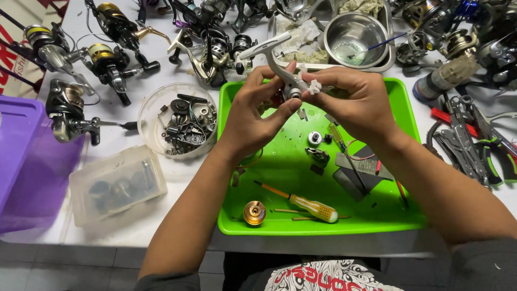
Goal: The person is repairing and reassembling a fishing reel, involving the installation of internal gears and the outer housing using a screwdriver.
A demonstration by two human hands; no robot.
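Green tray (280, 178) holds a screwdriver (307, 205) and gold knob (254, 212). Above it, left hand (253, 116) grips a reel part (283, 70); right hand (355, 97) pinches white tissue (314, 86) against it. Round tub (153, 105) holds dark metal parts.

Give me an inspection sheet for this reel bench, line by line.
Surface: white table, green tray at the front edge.
Job's things: silver reel handle part held over the tray; white scrap pressed to it.
Clutter: yellow screwdriver, gold knob, parts bowl, steel bowl, pliers, many reels.
Fingers: left hand grips the part; right hand pinches the scrap.
Cables: nothing seen.
Surroundings: purple bin at left.
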